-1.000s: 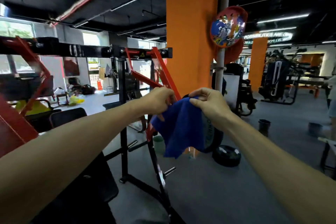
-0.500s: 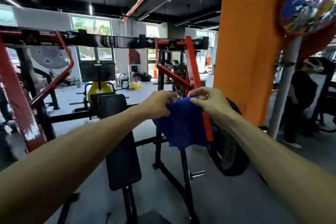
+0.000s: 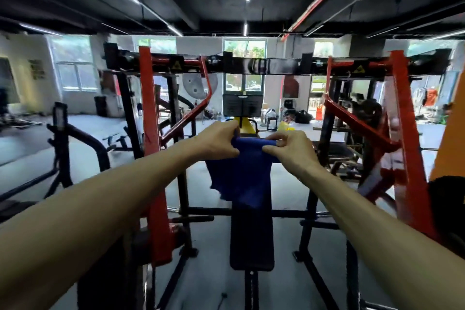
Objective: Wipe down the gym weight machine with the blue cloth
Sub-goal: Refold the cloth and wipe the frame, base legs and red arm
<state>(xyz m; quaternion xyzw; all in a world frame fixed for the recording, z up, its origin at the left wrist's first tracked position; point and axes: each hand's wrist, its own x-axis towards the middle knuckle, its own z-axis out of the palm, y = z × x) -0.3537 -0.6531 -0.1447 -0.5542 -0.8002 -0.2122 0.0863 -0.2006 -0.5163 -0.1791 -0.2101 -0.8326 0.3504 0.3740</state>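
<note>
A blue cloth (image 3: 241, 178) hangs in front of me, held up in the air by its top edge. My left hand (image 3: 219, 141) pinches the left part of that edge. My right hand (image 3: 289, 148) pinches the right part, close beside the left. Behind the cloth stands the weight machine (image 3: 151, 118), with red arms and a black frame, now straight ahead. Its black padded bench (image 3: 251, 236) runs toward me below the cloth. A black crossbar (image 3: 276, 64) spans the top. The cloth touches no part of the machine.
The machine's right red arm (image 3: 405, 133) stands at my right, with an orange pillar (image 3: 450, 148) beyond it. A black rack (image 3: 63, 138) is at the left. Grey floor (image 3: 32, 158) stretches back to windows and clutter.
My view has swung left, so the machine and its bench now sit centred and the orange pillar has slid to the right edge. Both hands still hold the cloth, spread a little wider.
</note>
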